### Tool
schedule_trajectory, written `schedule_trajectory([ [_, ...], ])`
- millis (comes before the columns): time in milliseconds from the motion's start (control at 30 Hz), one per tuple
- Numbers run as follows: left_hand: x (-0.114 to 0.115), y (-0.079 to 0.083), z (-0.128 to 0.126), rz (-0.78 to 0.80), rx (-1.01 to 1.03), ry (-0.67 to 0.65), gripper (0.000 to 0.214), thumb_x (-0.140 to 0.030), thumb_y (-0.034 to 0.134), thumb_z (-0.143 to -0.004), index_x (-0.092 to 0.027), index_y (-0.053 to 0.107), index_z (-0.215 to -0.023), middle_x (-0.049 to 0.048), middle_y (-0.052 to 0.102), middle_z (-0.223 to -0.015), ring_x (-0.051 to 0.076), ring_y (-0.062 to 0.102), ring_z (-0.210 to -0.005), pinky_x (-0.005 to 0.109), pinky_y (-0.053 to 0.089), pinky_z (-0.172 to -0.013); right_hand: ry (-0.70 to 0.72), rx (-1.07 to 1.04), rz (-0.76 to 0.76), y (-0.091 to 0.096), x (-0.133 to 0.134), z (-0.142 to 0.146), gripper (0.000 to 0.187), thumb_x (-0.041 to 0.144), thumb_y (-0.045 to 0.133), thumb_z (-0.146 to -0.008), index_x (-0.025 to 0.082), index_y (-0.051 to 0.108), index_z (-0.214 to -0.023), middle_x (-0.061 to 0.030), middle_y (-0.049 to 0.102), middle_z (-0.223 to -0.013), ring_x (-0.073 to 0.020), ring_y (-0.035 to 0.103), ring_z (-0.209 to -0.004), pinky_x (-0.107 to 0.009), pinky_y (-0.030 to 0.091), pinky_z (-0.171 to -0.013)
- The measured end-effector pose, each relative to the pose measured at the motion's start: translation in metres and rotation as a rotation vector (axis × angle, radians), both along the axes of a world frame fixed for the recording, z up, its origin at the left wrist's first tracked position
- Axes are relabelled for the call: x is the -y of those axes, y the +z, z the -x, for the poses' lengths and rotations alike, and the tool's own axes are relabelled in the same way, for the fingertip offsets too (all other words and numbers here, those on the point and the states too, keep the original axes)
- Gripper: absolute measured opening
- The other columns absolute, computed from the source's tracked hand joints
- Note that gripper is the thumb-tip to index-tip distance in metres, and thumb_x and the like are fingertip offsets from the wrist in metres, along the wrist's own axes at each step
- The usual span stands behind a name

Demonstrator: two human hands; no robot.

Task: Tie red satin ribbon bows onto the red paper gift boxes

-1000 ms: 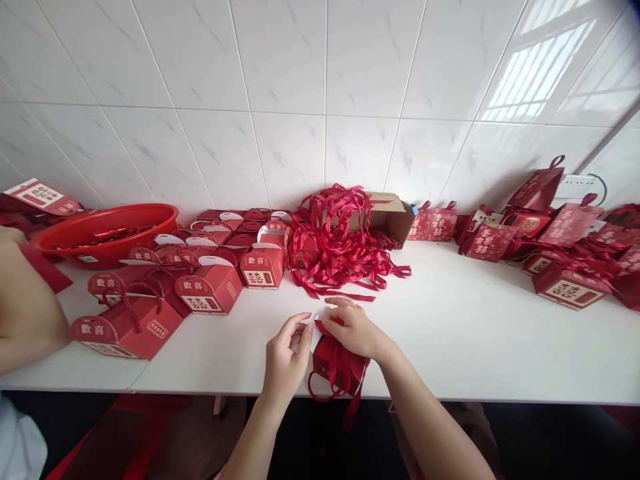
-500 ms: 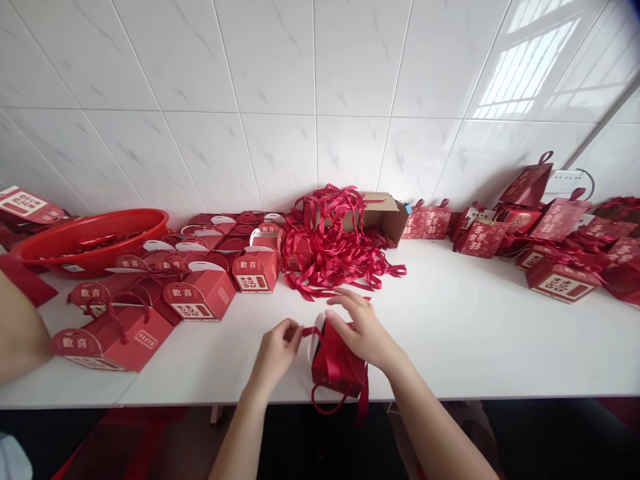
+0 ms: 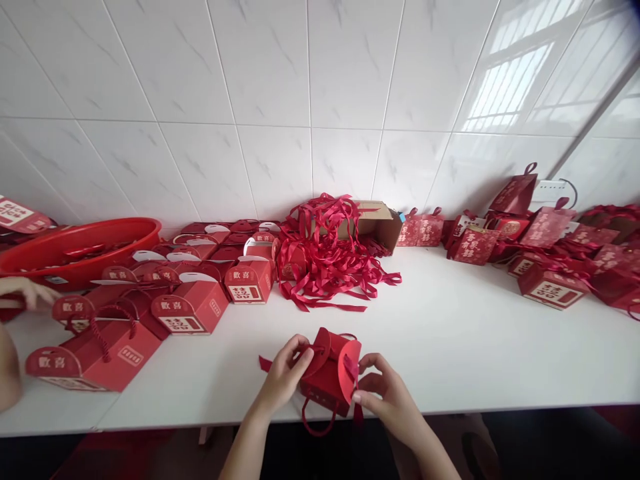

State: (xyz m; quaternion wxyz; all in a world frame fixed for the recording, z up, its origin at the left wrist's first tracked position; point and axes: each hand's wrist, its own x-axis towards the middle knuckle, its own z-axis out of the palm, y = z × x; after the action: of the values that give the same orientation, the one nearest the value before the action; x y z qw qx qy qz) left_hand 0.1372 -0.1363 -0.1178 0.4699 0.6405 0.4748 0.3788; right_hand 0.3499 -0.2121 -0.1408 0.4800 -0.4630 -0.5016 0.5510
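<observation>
A small red gift box [image 3: 325, 385] stands at the table's front edge, its rounded side flaps folded up. A red ribbon [image 3: 352, 367] passes through slots in the flaps, with one end out to the left and the other hanging down at the right. My left hand [image 3: 286, 375] is closed on the left flap, thumb on its face. At the right flap, my right hand [image 3: 384, 395] has its thumb and curled fingers on the edge, beside the ribbon. A cord handle [image 3: 320, 433] loops down over the table edge.
A heap of red ribbons [image 3: 333, 260] spills from a cardboard box [image 3: 395, 233] by the wall. Several red boxes [image 3: 193, 307] and a red basin [image 3: 85, 243] stand left. More boxes [image 3: 553, 290] are at right. Another person's hand [image 3: 30, 293] shows at far left.
My left hand went from pulling a ribbon end to holding the left flap. My right hand moved from above the box to its right side. The flaps now stand folded up.
</observation>
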Motion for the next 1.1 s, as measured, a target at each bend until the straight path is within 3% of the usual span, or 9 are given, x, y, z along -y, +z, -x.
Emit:
schedule_trajectory([
  [167,0.011,-0.001,0.006,0.092,0.104,-0.117,0.038,-0.047,0.053,-0.085,-0.019,0.038,-0.065,-0.005,0.035,-0.061,0.009,0.036,-0.056,0.022,0.034,-0.055,-0.08,-0.063,-0.039,0.001,-0.001,0.002,0.026,0.044,0.058,-0.087,0.019,0.054,-0.087,-0.002,0.058,-0.075,-0.0153,0.057,-0.071,-0.028,0.044,-0.066],
  [300,0.012,0.004,0.02,0.057,0.151,-0.11,0.039,-0.044,0.056,-0.084,-0.019,0.036,-0.063,-0.0052,0.03,-0.061,0.009,0.029,-0.057,0.022,0.028,-0.054,-0.192,-0.044,-0.095,0.008,-0.004,-0.006,0.03,0.047,0.054,-0.088,0.02,0.057,-0.1,-0.0027,0.056,-0.081,-0.0126,0.052,-0.063,-0.026,0.042,-0.059],
  [367,0.011,0.011,0.022,-0.006,0.124,-0.073,0.04,-0.046,0.053,-0.086,-0.019,0.036,-0.06,-0.0047,0.029,-0.06,0.01,0.028,-0.057,0.023,0.027,-0.054,-0.209,0.051,-0.107,0.015,-0.006,-0.01,0.032,0.048,0.054,-0.088,0.02,0.058,-0.102,-0.0001,0.051,-0.073,-0.0107,0.043,-0.056,-0.024,0.033,-0.051],
  [467,0.009,0.023,0.021,-0.032,0.063,-0.044,0.042,-0.046,0.053,-0.084,-0.019,0.036,-0.057,-0.0043,0.027,-0.058,0.01,0.027,-0.056,0.024,0.027,-0.053,-0.189,0.271,-0.116,0.026,-0.011,-0.014,0.036,0.052,0.054,-0.086,0.017,0.062,-0.085,0.0021,0.041,-0.06,-0.0109,0.033,-0.054,-0.025,0.025,-0.05],
  [567,0.007,0.034,0.019,-0.029,0.033,-0.054,0.044,-0.045,0.056,-0.082,-0.019,0.036,-0.052,-0.004,0.026,-0.056,0.01,0.027,-0.055,0.024,0.027,-0.052,-0.19,0.375,-0.09,0.038,-0.018,-0.017,0.047,0.058,0.051,-0.084,0.018,0.046,-0.06,0.0036,0.031,-0.055,-0.0099,0.025,-0.053,-0.025,0.02,-0.049],
  [667,0.003,0.04,0.017,0.021,0.063,-0.095,0.045,-0.046,0.059,-0.079,-0.019,0.039,-0.05,-0.004,0.027,-0.053,0.01,0.028,-0.053,0.024,0.028,-0.049,-0.185,0.376,-0.031,0.046,-0.025,-0.018,0.056,0.063,0.049,-0.082,0.021,0.024,-0.055,0.005,0.018,-0.055,-0.0087,0.017,-0.052,-0.026,0.015,-0.047],
  [767,-0.002,0.037,0.015,0.085,0.042,-0.066,0.045,-0.048,0.062,-0.077,-0.018,0.043,-0.049,-0.0052,0.027,-0.051,0.009,0.027,-0.049,0.022,0.027,-0.046,-0.158,0.407,0.002,0.043,-0.032,-0.02,0.057,0.062,0.048,-0.082,0.021,0.019,-0.055,0.0049,0.015,-0.055,-0.0082,0.014,-0.051,-0.026,0.013,-0.047],
  [933,0.002,0.017,0.014,0.127,-0.072,-0.043,0.045,-0.051,0.064,-0.074,-0.017,0.049,-0.048,-0.0053,0.033,-0.048,0.008,0.029,-0.046,0.021,0.026,-0.043,-0.19,0.515,-0.014,0.02,-0.034,-0.022,0.056,0.061,0.046,-0.083,0.021,0.021,-0.053,0.0045,0.017,-0.052,-0.0087,0.016,-0.05,-0.026,0.012,-0.047],
  [1100,0.015,-0.001,0.016,0.085,-0.087,-0.01,0.045,-0.054,0.059,-0.078,-0.016,0.056,-0.053,-0.0026,0.047,-0.052,0.012,0.045,-0.054,0.023,0.039,-0.054,-0.222,0.515,-0.044,0.003,-0.026,-0.018,0.057,0.063,0.044,-0.083,0.021,0.023,-0.052,0.0039,0.019,-0.052,-0.0096,0.017,-0.051,-0.026,0.015,-0.047],
])
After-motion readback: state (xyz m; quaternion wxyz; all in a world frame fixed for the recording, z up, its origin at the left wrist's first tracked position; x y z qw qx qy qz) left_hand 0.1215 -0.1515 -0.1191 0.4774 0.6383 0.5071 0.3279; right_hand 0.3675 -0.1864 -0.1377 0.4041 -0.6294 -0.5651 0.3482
